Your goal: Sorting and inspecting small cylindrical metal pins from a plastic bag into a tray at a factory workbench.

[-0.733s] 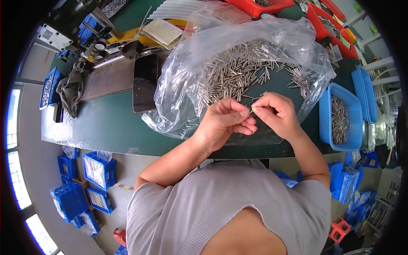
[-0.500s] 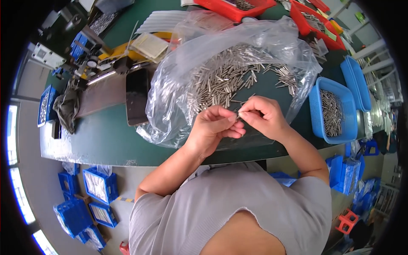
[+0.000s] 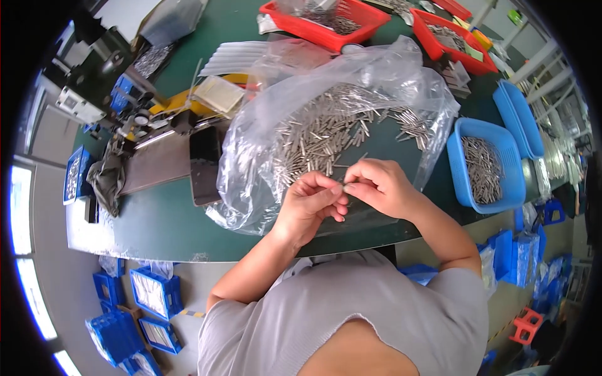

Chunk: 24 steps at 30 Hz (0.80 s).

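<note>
My left hand (image 3: 306, 205) and my right hand (image 3: 384, 188) meet fingertip to fingertip over the near part of the table. Both are closed in a pinch on a small metal piece (image 3: 343, 186), mostly hidden by the fingers. Just beyond them lies a heap of short, slim metal pins (image 3: 320, 141), some loose on the green tabletop. A crumpled clear plastic bag (image 3: 241, 153) surrounds the heap and reaches under my hands. To the right, a blue basket (image 3: 456, 160) holds many similar pins (image 3: 481, 172).
Red trays (image 3: 301, 28) with metal parts stand at the far side. On the left are a dark flat slab (image 3: 205, 166), a grey cloth (image 3: 108, 178) and a bench fixture with a dial (image 3: 142, 117). Blue crates (image 3: 150, 291) stand on the floor beyond the table's near edge (image 3: 157, 258).
The whole view has shifted slightly, so the table appears lower. My hands stay together in the same pinch, with only slight finger movement.
</note>
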### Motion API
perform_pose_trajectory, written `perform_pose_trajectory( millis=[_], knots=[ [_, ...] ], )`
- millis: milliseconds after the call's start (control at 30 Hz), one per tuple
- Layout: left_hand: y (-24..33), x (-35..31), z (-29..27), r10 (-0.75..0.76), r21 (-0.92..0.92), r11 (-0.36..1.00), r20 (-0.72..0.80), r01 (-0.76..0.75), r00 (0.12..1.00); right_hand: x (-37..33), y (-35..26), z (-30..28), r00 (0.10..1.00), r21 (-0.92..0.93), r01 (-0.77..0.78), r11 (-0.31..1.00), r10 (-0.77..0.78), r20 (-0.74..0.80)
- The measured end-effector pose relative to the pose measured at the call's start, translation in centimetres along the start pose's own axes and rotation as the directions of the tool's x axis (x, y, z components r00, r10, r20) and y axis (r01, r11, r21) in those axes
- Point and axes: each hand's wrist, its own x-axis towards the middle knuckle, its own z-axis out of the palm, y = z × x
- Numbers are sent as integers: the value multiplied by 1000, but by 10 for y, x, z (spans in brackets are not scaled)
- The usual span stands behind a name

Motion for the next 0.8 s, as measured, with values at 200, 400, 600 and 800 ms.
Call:
perform_pose_trajectory(
  millis=[200, 400, 600, 800],
  knots=[
    [-3, 3, -5, -27, -46, 999, 19, 28, 999, 3, -4, -3, 991, -121, 111, 986, -101, 86],
    [3, -3, -8, 104, 8, 995, -96, -104, 990, 4, 6, -24, 996, 77, -47, 996, 52, -67],
    [-4, -5, -1, 117, 76, 990, -18, -116, 993, 11, -8, -1, 996, -70, -69, 995, 72, 44],
    [-1, -15, -7, 77, 94, 993, 1, -77, 997, 12, 0, 2, 988, -177, -153, 972, 152, -18]
  ],
)
